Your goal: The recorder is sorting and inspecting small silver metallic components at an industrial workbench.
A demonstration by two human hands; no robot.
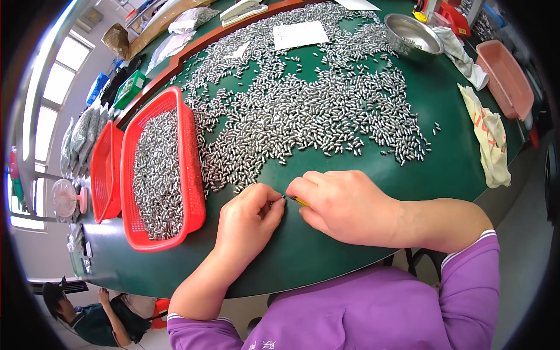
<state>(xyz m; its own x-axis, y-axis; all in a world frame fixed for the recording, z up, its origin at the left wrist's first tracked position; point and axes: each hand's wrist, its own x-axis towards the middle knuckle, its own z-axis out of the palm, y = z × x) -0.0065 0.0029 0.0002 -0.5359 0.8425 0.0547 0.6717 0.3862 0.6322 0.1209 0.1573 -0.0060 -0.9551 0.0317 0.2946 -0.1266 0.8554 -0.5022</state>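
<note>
**Hands meet at one small metal piece, pile just beyond**

Purple sleeves point(373, 315) nearest the lens, both forearms coming up over the table edge. Left hand point(248, 224): fingertips pressed together, pinching a small silver piece point(277, 201) at the thumb tip. Right hand point(344, 204): fingers curled, gripping a thin yellow tool point(300, 202) whose tip points left at that piece. Tool's long axis runs roughly left-right, nearly touching the piece; the hands meet tip to tip.

Outward: loose pile point(303, 111) of like pieces lies just beyond the fingers on the green table point(449, 163), nearer the left hand. Red basket point(189, 157) of pieces sits left. Steel bowl point(413, 35) far right, well apart.
</note>
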